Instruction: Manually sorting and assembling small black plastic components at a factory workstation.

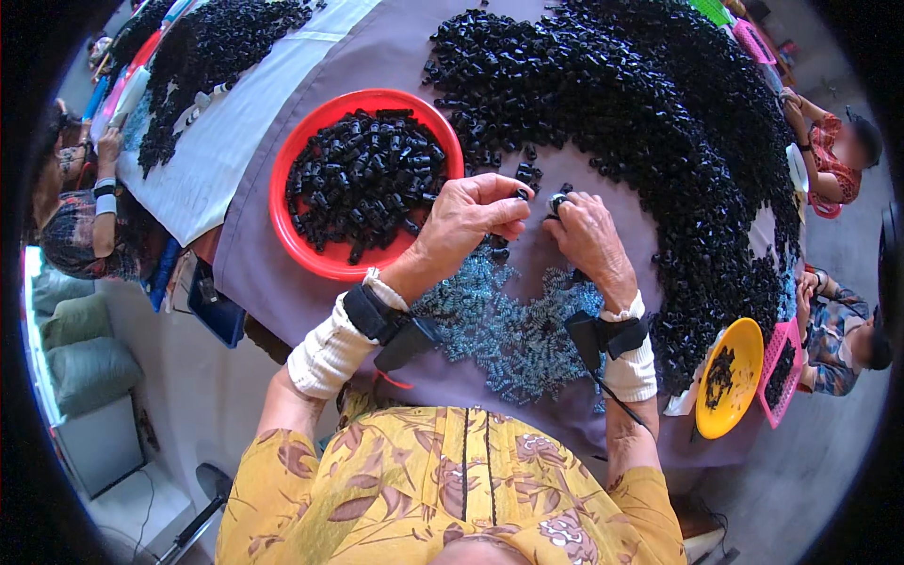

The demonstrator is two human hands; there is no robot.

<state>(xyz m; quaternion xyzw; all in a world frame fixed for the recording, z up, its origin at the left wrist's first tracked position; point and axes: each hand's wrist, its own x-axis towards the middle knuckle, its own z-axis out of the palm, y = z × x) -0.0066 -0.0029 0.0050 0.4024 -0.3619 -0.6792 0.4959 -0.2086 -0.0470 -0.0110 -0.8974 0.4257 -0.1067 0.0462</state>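
Over a purple cloth-covered surface (282, 273), the left hand (466, 221) pinches a small black plastic piece (520, 194) just left of the right hand (589, 235), closed on what seems a pale-tipped black piece (557, 201), above scattered small silvery metal springs (513, 330).

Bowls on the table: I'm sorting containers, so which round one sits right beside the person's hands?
The red bowl, heaped with small black parts, just beside the left hand. The yellow bowl lies at the table's far right edge, nearly empty.
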